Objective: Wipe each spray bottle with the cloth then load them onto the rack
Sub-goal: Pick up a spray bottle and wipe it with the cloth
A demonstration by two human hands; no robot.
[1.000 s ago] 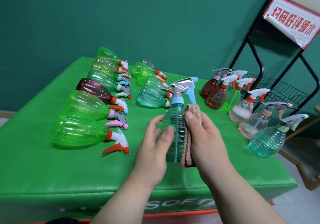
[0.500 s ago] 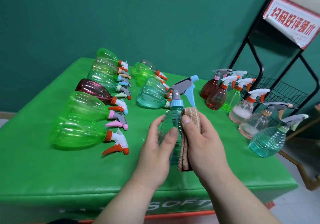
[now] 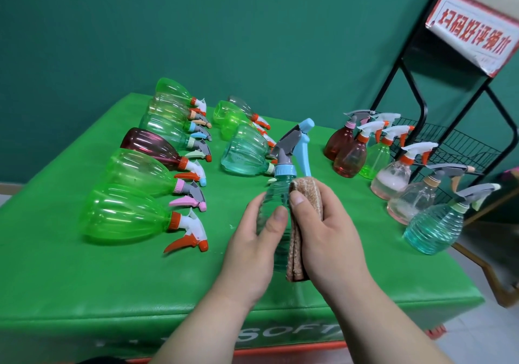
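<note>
1 bottle [image 3: 276, 193] lh [image 3: 252, 247], cloth [image 3: 306, 192] rh [image 3: 334, 240]

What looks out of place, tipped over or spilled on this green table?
Nothing looks spilled or damaged. The left bottles lie on their sides in rows while the right bottles stand upright, which looks deliberate.

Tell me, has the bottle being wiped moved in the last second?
Yes, slightly: the held bottle has turned, its nozzle swinging left, away from the rack.
</note>
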